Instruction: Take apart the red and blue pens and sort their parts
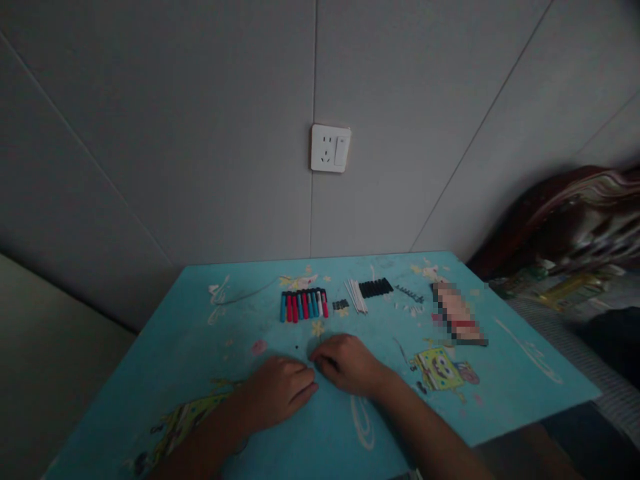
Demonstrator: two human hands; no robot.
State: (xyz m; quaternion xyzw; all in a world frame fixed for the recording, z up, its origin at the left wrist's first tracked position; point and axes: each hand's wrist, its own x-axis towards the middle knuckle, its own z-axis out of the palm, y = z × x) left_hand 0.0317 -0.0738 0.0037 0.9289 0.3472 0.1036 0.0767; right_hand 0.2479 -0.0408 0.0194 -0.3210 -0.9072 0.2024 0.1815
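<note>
My left hand (284, 392) rests low over the blue table, its fingers bent and pressed together. Close beside it, my right hand (347, 365) has its fingers curled in, tips down near the left fingertips. Whatever either hand may hold is hidden or too small to make out. A tiny black piece (297, 347) lies just beyond the left fingers. Farther back is a row of red, blue and white pen barrels (304, 305) with dark ends. Right of them are small dark pieces (341, 305), thin white sticks (357, 297) and a row of black caps (376, 287).
Small grey pieces (409, 294) and little white bits (413, 309) lie farther right. A blurred-out flat item (459, 313) is near the table's right side. Behind the cartoon-printed table (165, 333) stands a grey wall with a white socket (330, 148).
</note>
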